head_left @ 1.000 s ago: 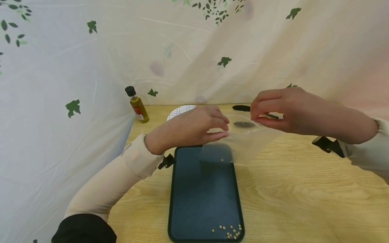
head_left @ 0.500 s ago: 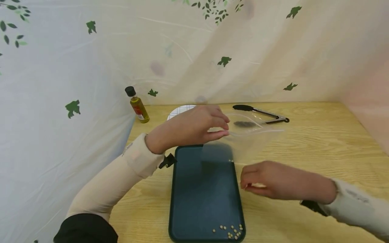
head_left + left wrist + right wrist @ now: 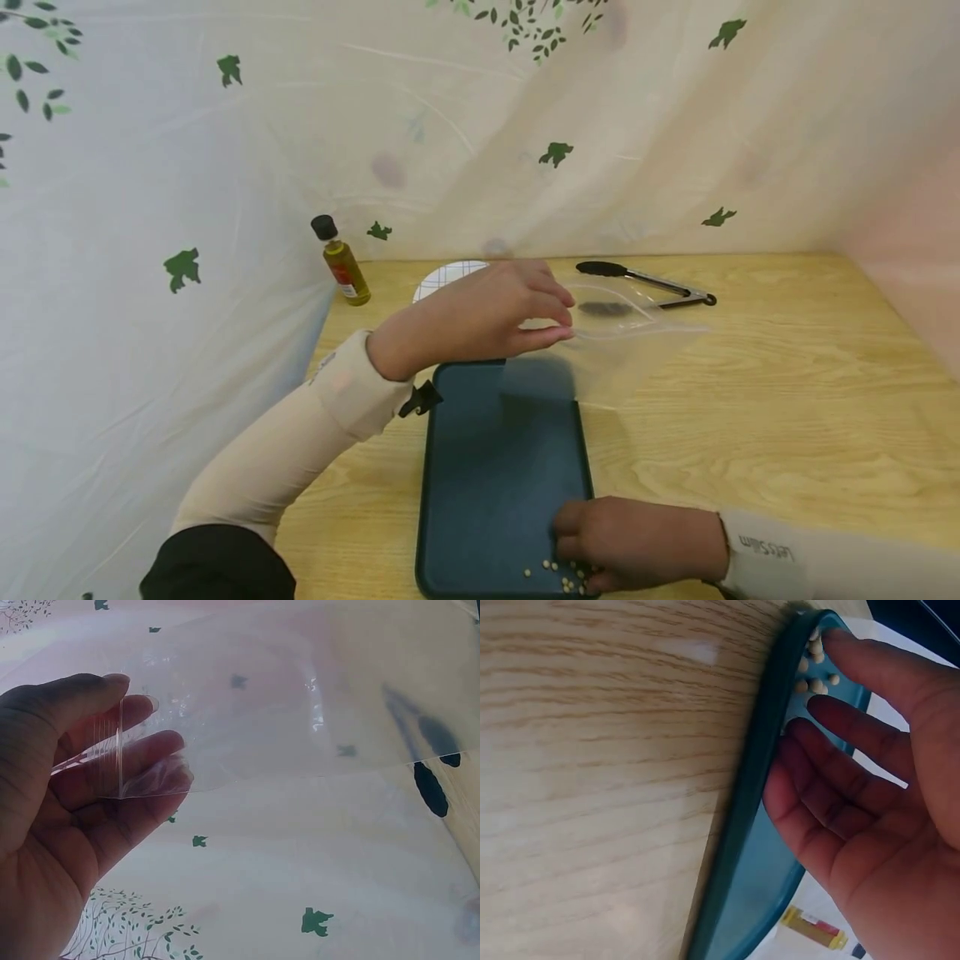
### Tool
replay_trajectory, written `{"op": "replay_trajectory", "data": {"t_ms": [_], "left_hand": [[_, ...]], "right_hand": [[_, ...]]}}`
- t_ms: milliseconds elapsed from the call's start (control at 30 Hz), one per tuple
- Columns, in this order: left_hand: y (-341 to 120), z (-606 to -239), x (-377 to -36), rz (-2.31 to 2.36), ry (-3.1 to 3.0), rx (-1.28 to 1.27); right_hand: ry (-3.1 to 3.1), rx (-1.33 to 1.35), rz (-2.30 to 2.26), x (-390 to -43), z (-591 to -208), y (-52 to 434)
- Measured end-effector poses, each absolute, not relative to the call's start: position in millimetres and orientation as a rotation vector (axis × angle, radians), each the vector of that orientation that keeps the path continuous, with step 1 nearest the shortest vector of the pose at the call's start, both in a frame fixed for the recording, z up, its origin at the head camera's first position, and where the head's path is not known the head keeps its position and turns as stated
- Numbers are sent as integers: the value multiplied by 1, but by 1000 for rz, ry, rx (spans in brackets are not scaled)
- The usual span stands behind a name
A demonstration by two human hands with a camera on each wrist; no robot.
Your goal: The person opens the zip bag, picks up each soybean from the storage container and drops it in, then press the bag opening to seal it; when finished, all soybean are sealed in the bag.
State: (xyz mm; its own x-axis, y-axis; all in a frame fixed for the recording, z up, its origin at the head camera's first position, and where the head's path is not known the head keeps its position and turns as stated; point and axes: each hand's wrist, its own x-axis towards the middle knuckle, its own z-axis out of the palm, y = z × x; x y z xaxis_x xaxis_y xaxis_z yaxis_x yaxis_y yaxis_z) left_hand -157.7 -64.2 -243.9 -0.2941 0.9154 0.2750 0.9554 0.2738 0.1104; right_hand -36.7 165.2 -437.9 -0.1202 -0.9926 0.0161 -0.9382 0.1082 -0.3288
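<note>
Left hand (image 3: 498,312): it pinches the clear bag (image 3: 618,367) at one end of the zip edge, with the thumb on one face and fingers on the other.
Clear bag position: it hangs in the air from this hand, above the far right corner of the dark tray (image 3: 487,475), and its mouth is a little parted.
Right hand (image 3: 630,542): it is lowered at the near right corner of the tray, the thumb apart from the bent fingers, so the grasp is loose; whether a fingertip touches a bean, I cannot tell well.
Pale beans (image 3: 546,565): a small group lies in this same corner, partly hidden by the right hand.
Tongs (image 3: 651,280): they lie on the wooden table (image 3: 787,417) behind the bag, one black tip seen through the plastic.
Oil bottle (image 3: 343,271): it stands at the far left, near the white plate (image 3: 442,277).
</note>
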Motion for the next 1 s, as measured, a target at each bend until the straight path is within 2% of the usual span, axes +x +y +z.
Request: {"op": "replay_trajectory", "data": {"t_ms": [233,1000], "left_hand": [[-65,-245,-158,-371,-2377,-1752],[-72,-241,-156,-338,-2430,-1702]], "right_hand": [[2191,-2022,-302,-35,-442,160],[2169,-2038,-368,-33,-448,156]]}}
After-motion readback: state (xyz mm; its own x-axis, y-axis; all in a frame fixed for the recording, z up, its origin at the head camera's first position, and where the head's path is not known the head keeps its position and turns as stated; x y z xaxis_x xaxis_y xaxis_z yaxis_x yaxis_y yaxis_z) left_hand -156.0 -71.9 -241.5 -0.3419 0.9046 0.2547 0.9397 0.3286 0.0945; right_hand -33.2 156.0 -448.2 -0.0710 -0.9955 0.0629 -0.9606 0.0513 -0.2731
